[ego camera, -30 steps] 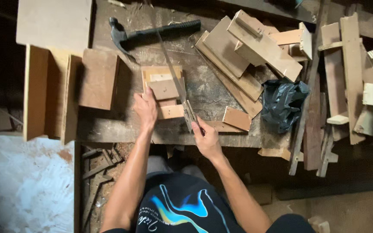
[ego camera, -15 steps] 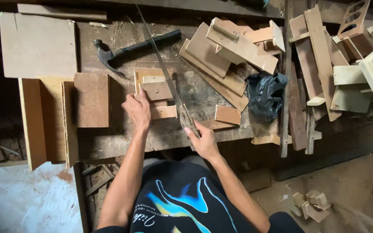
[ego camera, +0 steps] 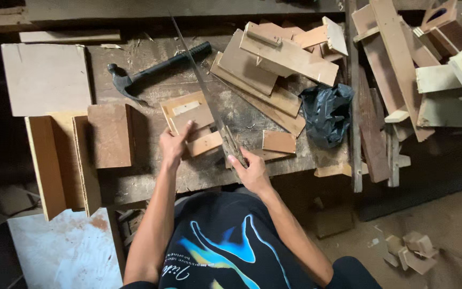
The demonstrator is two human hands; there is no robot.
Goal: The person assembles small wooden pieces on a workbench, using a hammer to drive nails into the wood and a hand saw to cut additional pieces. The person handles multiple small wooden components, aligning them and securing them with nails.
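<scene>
Saw blade [ego camera: 199, 80] now reaches farther across the bench than 1.0 s ago, right hand [ego camera: 249, 171] sits nearer the wood strip [ego camera: 204, 143], camera view shifted right.

Hammer [ego camera: 151, 69] behind wood block [ego camera: 191, 120]
</scene>
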